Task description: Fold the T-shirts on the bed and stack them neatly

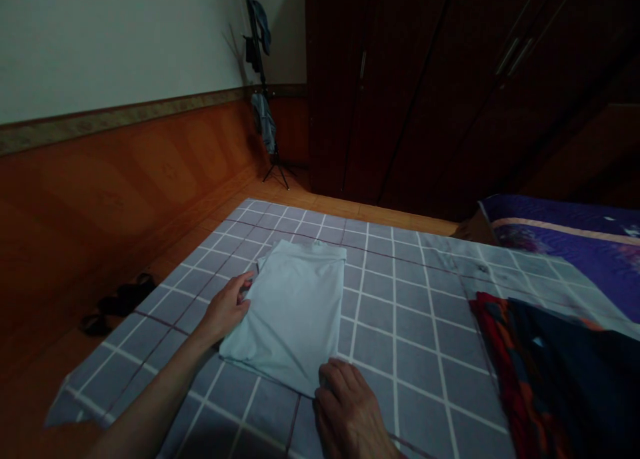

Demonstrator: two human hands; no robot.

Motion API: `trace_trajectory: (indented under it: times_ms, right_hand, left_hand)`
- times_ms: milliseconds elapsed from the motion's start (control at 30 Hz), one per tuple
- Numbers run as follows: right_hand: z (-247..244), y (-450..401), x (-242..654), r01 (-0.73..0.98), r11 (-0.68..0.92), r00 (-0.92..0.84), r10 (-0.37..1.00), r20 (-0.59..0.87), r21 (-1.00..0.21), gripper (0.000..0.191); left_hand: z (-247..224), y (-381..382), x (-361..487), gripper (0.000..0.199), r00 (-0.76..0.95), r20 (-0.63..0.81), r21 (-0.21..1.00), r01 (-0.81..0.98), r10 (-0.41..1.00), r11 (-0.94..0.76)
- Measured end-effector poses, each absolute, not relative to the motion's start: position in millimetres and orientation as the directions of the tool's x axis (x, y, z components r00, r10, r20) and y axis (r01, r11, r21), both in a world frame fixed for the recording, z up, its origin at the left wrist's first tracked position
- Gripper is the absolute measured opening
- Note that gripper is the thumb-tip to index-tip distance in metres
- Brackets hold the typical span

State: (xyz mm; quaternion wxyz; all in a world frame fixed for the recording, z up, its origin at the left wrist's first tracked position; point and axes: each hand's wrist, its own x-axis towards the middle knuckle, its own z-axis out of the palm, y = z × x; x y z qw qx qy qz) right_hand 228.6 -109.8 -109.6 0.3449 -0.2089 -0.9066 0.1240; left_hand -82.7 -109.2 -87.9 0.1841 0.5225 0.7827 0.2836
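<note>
We are seeing a pale folded garment, which is lying flat on a grey checked cloth. Our left grip is touching the left edge of this garment; the fingers are forming a loose bend and the thumb is standing apart from the index finger, so this grip is being released. Our right grip is resting at the near right corner, with its fingers curling over the edge; whether it is pinching the fabric, we cannot tell. To the right, a pile of clothes in red, orange and dark blue is lying well apart from the garment. Beyond this pile, a purple cover is showing. At the left, some dark footwear is lying on the floor. Farther away, a thin stand is carrying bluish clothing near a dark wardrobe.
</note>
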Motion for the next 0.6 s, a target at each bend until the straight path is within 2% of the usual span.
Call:
trace_trajectory:
  times_ms: [100, 167, 200, 267, 333, 433, 500, 600]
  right_hand:
    - [-111, -111, 228, 0.282, 0.883, -0.670, 0.462, 0.581, -0.376, 0.016]
    - [-113, -112, 228, 0.287, 0.883, -0.672, 0.462, 0.579, -0.372, 0.015]
    - [-115, -112, 227, 0.288, 0.885, -0.677, 0.458, 0.575, -0.366, 0.014]
    - [-120, -112, 226, 0.288, 0.891, -0.686, 0.447, 0.574, -0.350, 0.011]
    - [-125, -112, 225, 0.298, 0.896, -0.690, 0.441, 0.574, -0.330, 0.009]
    - [-131, -111, 223, 0.319, 0.902, -0.714, 0.430, 0.553, -0.290, 0.007]
    - [-132, -111, 222, 0.332, 0.903, -0.735, 0.430, 0.524, -0.275, 0.010]
    - [-130, -111, 222, 0.343, 0.900, -0.748, 0.435, 0.501, -0.269, 0.016]
  left_hand:
    - [-88, -100, -79, 0.050, -0.327, 0.140, 0.501, 0.837, 0.935, 0.218]
    - [-90, -94, -74, 0.048, -0.204, 0.265, 0.376, 0.922, 0.942, 0.094]
    - [-93, -90, -72, 0.049, -0.128, 0.284, 0.312, 0.949, 0.950, 0.035]
    - [-99, -84, -70, 0.052, -0.016, 0.223, 0.228, 0.973, 0.975, -0.036]
    - [-104, -78, -72, 0.055, 0.005, 0.165, 0.186, 0.982, 0.986, -0.036]
    - [-96, -61, -69, 0.053, -0.004, 0.239, 0.186, 0.982, 0.971, -0.042]
    - [-81, -42, -58, 0.046, 0.035, 0.307, 0.248, 0.962, 0.951, -0.115]
    - [-60, -1, -25, 0.033, 0.111, 0.316, 0.344, 0.912, 0.942, -0.222]
